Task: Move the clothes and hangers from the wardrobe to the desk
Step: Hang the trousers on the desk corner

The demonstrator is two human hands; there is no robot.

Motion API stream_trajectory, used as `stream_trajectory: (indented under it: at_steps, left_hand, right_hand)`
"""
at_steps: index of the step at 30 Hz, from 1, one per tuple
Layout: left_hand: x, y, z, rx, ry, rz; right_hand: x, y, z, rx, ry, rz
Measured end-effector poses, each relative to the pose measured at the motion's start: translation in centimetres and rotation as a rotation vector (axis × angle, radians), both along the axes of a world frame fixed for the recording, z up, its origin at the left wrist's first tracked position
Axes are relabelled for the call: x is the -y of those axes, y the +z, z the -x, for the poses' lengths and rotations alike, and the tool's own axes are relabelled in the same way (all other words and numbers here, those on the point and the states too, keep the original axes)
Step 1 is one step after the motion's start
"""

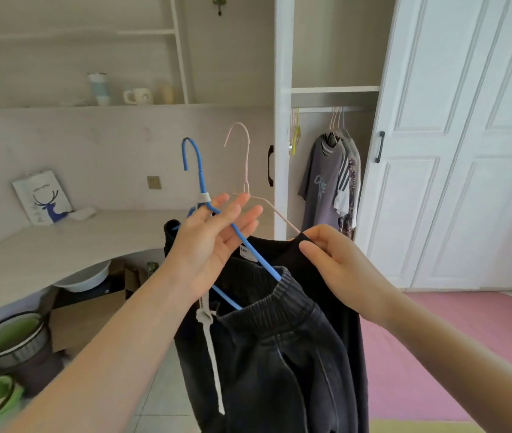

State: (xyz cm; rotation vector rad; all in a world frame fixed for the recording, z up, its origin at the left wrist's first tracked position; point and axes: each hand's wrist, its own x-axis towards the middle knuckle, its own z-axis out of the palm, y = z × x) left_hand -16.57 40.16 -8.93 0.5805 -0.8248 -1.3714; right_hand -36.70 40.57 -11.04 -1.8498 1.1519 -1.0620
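Note:
In front of me hang dark jeans on a blue hanger and a black garment on a pale pink hanger. My left hand supports the blue hanger across its palm, with the fingers spread. The black garment's collar and the pink hanger's arm are pinched in my right hand. The open wardrobe stands behind; a grey T-shirt and other clothes hang on its rail. The pale desk curves along the wall at the left.
A deer-print bag leans on the wall at the desk's back. Under the desk sit a white basin, cardboard boxes and two bins. Mugs stand on the shelf above. White wardrobe doors fill the right.

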Motion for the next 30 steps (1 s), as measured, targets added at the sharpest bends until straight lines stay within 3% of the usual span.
stream_trajectory:
  at_steps: [5,11,21,30]
  left_hand:
    - [0.0,-1.8,-3.7,-0.145,0.094,-0.118]
    - [0.1,-2.6,-7.8,-0.253,0.211,-0.114]
    - [1.2,-2.6,-16.7,-0.29,0.29,-0.176]
    - [2.3,-4.2,-24.5,-0.28,0.276,-0.246]
  right_hand:
    - [1.0,0.6,-3.6,0.002,0.045,0.024]
    - [1.2,0.6,-9.7,-0.055,0.127,0.094]
    - [2.7,-2.7,-19.8,-0.22,0.289,0.156]
    - [4.5,-5.4,-27.4,-0.238,0.329,0.064]
